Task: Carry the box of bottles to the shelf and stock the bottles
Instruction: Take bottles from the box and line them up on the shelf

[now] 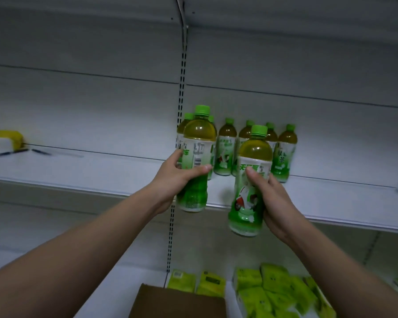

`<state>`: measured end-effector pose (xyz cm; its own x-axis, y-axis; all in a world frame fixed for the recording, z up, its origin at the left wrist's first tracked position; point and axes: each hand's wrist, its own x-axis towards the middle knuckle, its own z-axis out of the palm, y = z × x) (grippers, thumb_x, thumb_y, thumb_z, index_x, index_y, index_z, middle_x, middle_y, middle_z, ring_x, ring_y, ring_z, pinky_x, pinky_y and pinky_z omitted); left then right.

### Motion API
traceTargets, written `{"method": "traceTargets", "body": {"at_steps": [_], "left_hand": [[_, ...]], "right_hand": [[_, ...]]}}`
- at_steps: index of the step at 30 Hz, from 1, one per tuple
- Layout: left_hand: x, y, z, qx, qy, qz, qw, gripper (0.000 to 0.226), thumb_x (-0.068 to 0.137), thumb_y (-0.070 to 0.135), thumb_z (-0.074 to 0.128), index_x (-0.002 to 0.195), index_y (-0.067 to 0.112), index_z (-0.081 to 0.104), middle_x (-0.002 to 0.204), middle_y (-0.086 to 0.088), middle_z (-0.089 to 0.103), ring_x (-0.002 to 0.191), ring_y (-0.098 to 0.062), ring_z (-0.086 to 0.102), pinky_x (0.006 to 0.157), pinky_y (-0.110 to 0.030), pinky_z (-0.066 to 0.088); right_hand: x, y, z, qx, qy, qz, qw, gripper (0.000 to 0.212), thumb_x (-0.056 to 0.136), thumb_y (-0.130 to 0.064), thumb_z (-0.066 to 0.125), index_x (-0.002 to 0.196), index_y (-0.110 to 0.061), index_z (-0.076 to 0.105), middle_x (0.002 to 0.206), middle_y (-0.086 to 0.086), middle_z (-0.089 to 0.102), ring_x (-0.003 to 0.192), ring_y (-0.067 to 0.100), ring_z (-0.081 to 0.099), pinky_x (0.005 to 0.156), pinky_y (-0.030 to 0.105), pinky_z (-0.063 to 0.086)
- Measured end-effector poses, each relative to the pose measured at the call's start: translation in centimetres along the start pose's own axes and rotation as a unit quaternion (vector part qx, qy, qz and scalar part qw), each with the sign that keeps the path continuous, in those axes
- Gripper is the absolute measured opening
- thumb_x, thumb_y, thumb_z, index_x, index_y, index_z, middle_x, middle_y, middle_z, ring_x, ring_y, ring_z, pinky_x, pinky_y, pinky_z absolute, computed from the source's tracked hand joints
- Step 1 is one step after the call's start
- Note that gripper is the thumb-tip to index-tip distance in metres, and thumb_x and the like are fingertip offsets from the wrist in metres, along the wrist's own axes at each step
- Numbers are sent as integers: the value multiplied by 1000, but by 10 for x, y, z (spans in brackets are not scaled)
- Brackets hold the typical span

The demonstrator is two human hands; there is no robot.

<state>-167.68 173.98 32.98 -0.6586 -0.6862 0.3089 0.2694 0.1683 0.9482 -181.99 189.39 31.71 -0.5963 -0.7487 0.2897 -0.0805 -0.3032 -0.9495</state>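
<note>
Both hands are holding clear plastic bottles with green screw caps, glossy green-and-white labels and amber tea inside. The left hand [170, 180] is wrapping its grip closed around the left bottle [197, 161], upright at the shelf [78, 171] edge. The right hand [270, 203] is closing its grip on the right bottle [251, 180], tilting it slightly, just below the edge. More bottles [257, 148] are standing in a row at the back of the smooth white metal shelf. A brown cardboard box [177, 304] is sitting below, beside soft yellow-green packets [274, 290].
</note>
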Motion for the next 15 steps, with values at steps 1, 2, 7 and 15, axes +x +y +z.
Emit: {"method": "traceTargets", "body": {"at_steps": [1,2,7,15], "left_hand": [[6,-3,6,-4,8,0,1000,50,73,17,81,118,24,60,106,1,73,100,-17,69,89,-40,56],[12,-7,12,-8,16,-2,1000,52,72,17,82,119,23,59,106,0,73,100,-17,69,90,-41,55],[41,-32,43,-12,40,-21,999,62,67,17,86,121,24,56,111,2,70,106,-19,65,97,-45,50],[83,-56,73,36,29,-3,999,80,64,19,88,133,25,49,117,6,67,110,-14,63,101,-40,49]], "right_hand": [[6,-2,-7,-9,17,-7,1000,66,63,-51,75,124,-26,61,114,0,74,106,20,70,95,45,53],[12,-3,-14,-18,35,-11,999,68,62,-52,76,122,-27,62,113,-2,74,106,19,70,96,46,52],[39,-1,-39,-37,75,-15,996,59,64,-48,77,118,-27,64,110,-4,74,103,18,70,96,47,53],[82,21,-54,-60,103,-35,992,55,76,-42,77,126,-27,59,119,-8,70,111,15,64,100,44,50]]}}
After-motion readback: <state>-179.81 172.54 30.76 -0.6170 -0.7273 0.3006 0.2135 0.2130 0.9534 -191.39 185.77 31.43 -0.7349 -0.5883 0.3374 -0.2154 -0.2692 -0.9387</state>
